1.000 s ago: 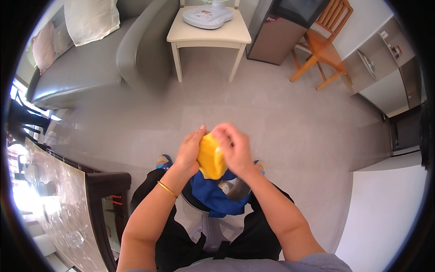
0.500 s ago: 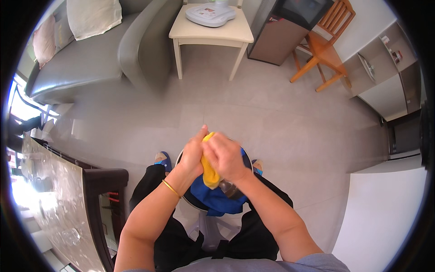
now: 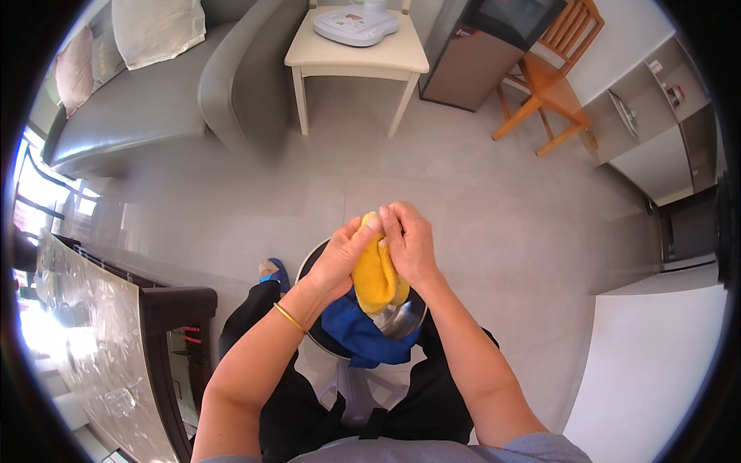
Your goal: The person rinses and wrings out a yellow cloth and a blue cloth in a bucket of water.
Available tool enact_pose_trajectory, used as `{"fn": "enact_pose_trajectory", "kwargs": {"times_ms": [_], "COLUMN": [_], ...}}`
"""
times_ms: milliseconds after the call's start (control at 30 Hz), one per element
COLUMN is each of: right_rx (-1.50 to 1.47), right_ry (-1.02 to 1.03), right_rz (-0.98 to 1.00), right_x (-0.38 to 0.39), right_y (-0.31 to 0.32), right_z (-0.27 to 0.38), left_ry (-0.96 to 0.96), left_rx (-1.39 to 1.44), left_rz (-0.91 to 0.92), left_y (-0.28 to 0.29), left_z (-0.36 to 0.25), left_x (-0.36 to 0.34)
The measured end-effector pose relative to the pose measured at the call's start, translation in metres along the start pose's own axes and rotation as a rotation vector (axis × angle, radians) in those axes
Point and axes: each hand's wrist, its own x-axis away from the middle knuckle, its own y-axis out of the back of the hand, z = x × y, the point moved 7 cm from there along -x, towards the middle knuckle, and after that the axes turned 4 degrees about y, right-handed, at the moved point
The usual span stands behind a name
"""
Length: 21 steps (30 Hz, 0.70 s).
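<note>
Both my hands hold a yellow cloth (image 3: pixel 375 279) bunched up in front of me. My left hand (image 3: pixel 340 258) grips its left side, thumb laid along the top. On the other side my right hand (image 3: pixel 409 239) pinches the upper end, fingertips close to the left thumb. Just below the cloth sits a shiny, rounded, metal-looking object (image 3: pixel 403 319), partly covered; its kind cannot be made out. A blue cloth (image 3: pixel 363 333) lies beneath, spread over a round dark surface with a pale rim (image 3: pixel 307 260).
Grey plastic legs (image 3: pixel 356 401) stand below the round surface, between my knees. A dark-framed table (image 3: pixel 181 297) is at the left, a white cabinet (image 3: pixel 656 355) at the right. Farther off are a grey sofa (image 3: pixel 154 92), a cream chair (image 3: pixel 359 58) and a wooden chair (image 3: pixel 552 85).
My hands have drawn slightly apart at the cloth, and the right hand has moved up and right. More of the yellow cloth and the shiny object now shows.
</note>
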Motion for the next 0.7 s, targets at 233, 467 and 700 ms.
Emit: {"fn": "enact_pose_trajectory", "kwargs": {"times_ms": [233,467,700], "right_rx": [-0.388,-0.314,-0.36], "right_ry": [-0.215,-0.225,-0.047], "right_rz": [0.19,0.29,0.009], "right_x": [0.0,0.005,0.002], "right_y": [-0.015,-0.017,-0.014], "right_z": [-0.008,-0.009,0.01], "left_ry": [-0.092,-0.213,-0.104], "left_rx": [-0.055,0.069,0.22], "left_rz": [-0.15,-0.293,-0.453], "left_y": [0.014,0.032,0.056], "left_z": [-0.017,-0.027,-0.011], "left_x": [0.0,0.005,-0.001]}}
